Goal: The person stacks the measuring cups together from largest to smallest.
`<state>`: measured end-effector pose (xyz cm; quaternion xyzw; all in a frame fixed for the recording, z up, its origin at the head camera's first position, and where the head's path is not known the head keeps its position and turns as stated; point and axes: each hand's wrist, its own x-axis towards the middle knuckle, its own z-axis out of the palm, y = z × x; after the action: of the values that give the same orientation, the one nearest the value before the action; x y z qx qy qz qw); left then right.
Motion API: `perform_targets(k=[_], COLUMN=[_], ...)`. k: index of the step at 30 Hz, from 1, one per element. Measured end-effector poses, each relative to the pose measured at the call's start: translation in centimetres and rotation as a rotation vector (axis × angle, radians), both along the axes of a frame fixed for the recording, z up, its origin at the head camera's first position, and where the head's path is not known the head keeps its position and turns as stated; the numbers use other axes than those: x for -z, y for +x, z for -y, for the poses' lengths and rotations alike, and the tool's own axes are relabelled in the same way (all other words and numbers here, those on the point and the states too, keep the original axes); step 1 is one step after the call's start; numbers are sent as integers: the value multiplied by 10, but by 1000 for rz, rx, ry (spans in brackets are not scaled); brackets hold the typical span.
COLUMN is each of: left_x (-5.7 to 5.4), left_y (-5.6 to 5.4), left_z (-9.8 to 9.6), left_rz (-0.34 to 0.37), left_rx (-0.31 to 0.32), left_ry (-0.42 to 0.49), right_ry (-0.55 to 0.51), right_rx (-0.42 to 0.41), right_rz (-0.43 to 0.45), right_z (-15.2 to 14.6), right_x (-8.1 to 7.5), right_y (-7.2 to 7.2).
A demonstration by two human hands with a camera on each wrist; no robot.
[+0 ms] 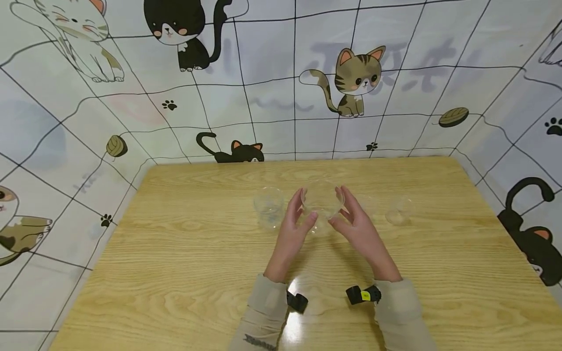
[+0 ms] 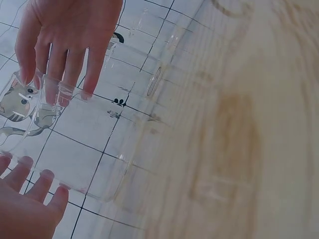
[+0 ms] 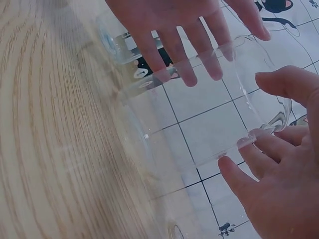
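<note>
my left hand [image 1: 293,231] and right hand [image 1: 359,228] hold a clear, cylindrical, glass-like jar [image 1: 322,199] between straight, spread fingers, on or just above the yellow wood-grain table [image 1: 175,273]; i seem to be steadying or placing it, which next calls for even pressure from both sides

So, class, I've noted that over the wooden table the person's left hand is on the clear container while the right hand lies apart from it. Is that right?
Not quite: the right hand is on the clear container too, opposite the left hand, as the head view shows.
</note>
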<state>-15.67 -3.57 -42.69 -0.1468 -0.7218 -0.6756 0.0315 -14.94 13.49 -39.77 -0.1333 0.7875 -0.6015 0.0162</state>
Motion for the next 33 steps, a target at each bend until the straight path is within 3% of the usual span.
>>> perform_targets(k=[5,16,33], left_x=[-2,-5,-3], left_y=[0,1,5], left_z=[2,2,6], left_rz=[18,45,41], left_rx=[8,17,22], left_ry=[41,21,-41], right_ry=[-9,53,62], right_rx=[-11,14,-24], right_rz=[-2,51,70], right_z=[2,-5,-4], right_x=[2,27,27], right_y=[-4,-15,-11])
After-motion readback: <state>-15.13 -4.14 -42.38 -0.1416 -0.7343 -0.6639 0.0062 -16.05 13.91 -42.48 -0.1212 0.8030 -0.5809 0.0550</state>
